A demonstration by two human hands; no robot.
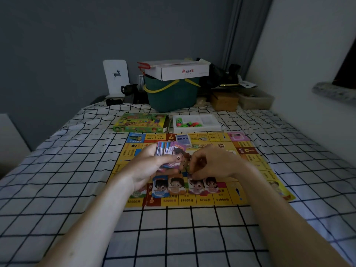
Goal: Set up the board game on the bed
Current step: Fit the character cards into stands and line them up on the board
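A yellow game board (250,166) lies flat on the checked bed sheet (77,170). My left hand (148,166) grips a fanned stack of cards (169,151) above the board's middle. My right hand (212,162) hovers beside it, fingers curled down and pinching a card at the near row. Several character cards (185,186) lie side by side along the board's near edge. A small blue card deck (183,140) sits at the board's far edge. Behind the board are the green game box (140,123) and a white tray (208,122) holding coloured pieces.
At the head of the bed stand a teal basket (171,97) with a white carton (183,71) on top, a brown box (224,102), a clear bin (256,101) and a white deer stand (116,78). A wall and window ledge (333,92) close the right side.
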